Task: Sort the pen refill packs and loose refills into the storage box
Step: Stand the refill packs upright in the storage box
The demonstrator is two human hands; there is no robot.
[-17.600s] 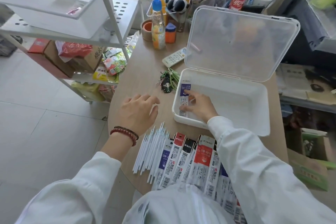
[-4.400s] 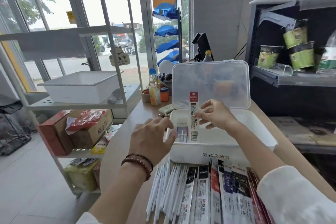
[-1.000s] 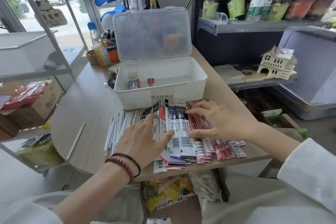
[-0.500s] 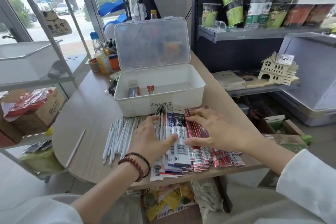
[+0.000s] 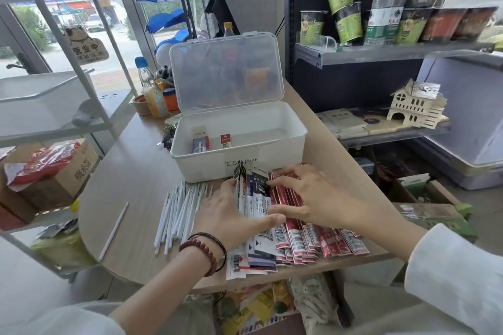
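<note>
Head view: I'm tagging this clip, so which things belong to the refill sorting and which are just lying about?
Job: storage box, refill packs, loose refills, stray refill, boxed packs.
Lying about: drink bottle, keys, tape roll, wooden house, noodle cups.

The blue-and-white packs (image 5: 258, 198) held in the left grip (image 5: 228, 215) are dark navy over white, printed with black barcodes. Under the right grip (image 5: 318, 198) the red packs (image 5: 299, 236) end in white barcode strips. Left of the left grip, the loose refills (image 5: 177, 212) are plain white on the pale wood-grain bench (image 5: 130, 171). Beyond both grips the storage box (image 5: 245, 155) is white and its lid (image 5: 226, 76) clear. Inside the box lie a blue-topped pack (image 5: 201, 143) and a red-topped pack (image 5: 226, 140). Dark red beads (image 5: 201, 250) and a black cord (image 5: 220, 242) ring the wrist behind the left grip. The sleeves (image 5: 457, 280) are white.
</note>
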